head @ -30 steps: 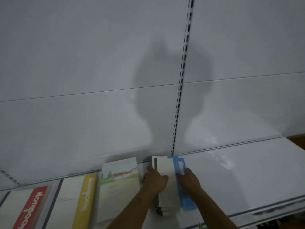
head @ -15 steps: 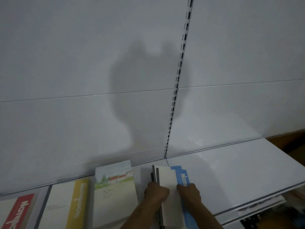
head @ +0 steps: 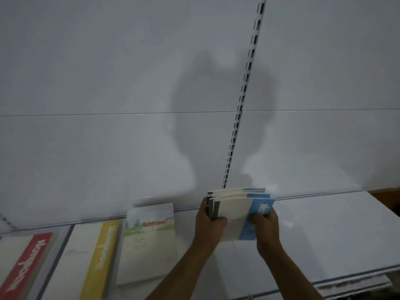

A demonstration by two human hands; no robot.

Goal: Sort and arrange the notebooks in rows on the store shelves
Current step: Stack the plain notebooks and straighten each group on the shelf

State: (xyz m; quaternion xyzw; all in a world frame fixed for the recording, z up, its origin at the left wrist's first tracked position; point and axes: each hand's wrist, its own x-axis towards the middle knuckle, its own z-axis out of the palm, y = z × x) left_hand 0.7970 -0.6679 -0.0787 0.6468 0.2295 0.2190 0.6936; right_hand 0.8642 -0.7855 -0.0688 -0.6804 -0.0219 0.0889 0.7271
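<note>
Gripping blue-banded notebook stack (head: pixel 234 213) above shelf (head: pixel 324 234), left hand (head: pixel 208 224) and right hand (head: pixel 263 224) each clamped on it.

the shelf (head: pixel 324 234) and the back panel (head: pixel 108 72) behind it are smooth white-coated sheet, apparently metal, with a faint sheen that picks up soft reflections; the slotted upright (head: pixel 244 92) between the panels has the same white finish. the notebooks, namely the blue-banded stack (head: pixel 240 213), the landscape-cover notebook (head: pixel 149 241), the yellow-banded notebook (head: pixel 86 258) and the red-banded notebook (head: pixel 21 263), have smooth matt card covers. cream paper edges show at the far end of the stack.
</note>
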